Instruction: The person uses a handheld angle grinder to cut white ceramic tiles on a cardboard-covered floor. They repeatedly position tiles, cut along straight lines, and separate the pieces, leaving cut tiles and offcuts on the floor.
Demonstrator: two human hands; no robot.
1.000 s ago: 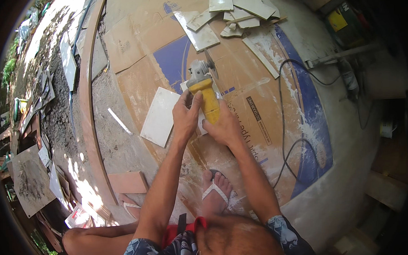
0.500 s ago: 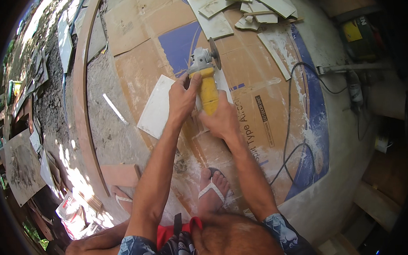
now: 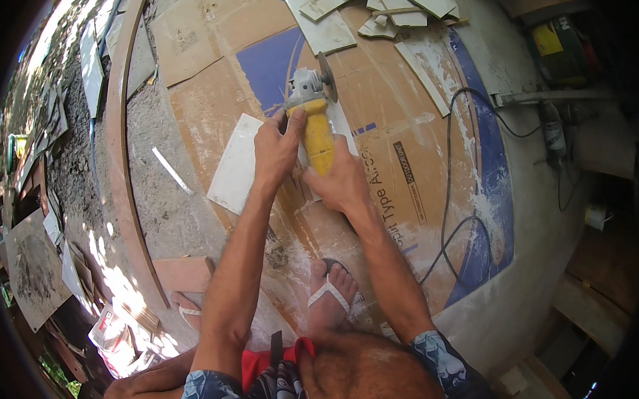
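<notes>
A yellow and grey angle grinder (image 3: pixel 316 133) is held over the cardboard sheet, its dark disc (image 3: pixel 328 78) at the far end, facing right. My left hand (image 3: pixel 275 148) grips it just below the grey head, thumb along the yellow body. My right hand (image 3: pixel 338 176) is closed round the lower end of the body. A white tile (image 3: pixel 230 167) lies just left of my hands. Another white piece (image 3: pixel 338 128) is partly hidden beneath the grinder, so I cannot tell if they touch.
Broken tiles (image 3: pixel 411 3) are piled at the back. A dark cord (image 3: pixel 450 160) loops on the right, beside a bottle (image 3: pixel 554 131). A wooden plank (image 3: pixel 125 171) runs along the left, with rubble (image 3: pixel 64 138) beyond. My sandalled foot (image 3: pixel 330 297) rests on the cardboard.
The whole view has shifted, so floor, tiles and grinder sit higher in the picture. The grinder looks slightly more upright. Both hands still grip it in much the same places.
</notes>
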